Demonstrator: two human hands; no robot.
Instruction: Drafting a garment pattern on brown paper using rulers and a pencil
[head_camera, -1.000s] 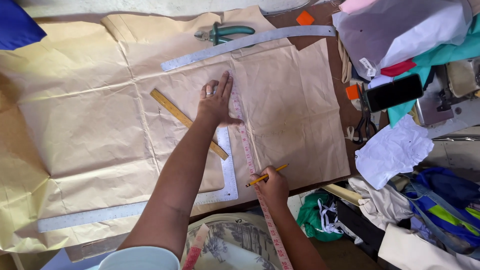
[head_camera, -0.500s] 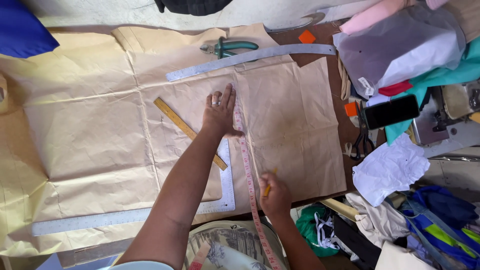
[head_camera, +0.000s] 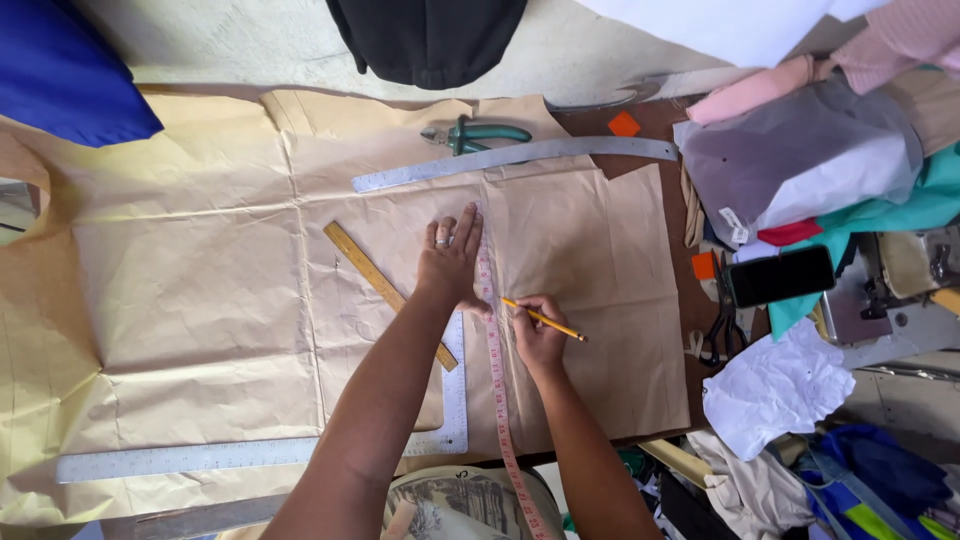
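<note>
Marking brown paper (head_camera: 600, 300) along a tape measure (head_camera: 492, 330).
Left hand (head_camera: 450, 262) lies flat, fingers spread, pinning the tape, which runs 12 to 6 o'clock. Right hand (head_camera: 537, 335), just at the tape's 3 o'clock, pinches a pencil (head_camera: 545, 320) with its tip touching the tape edge.
</note>
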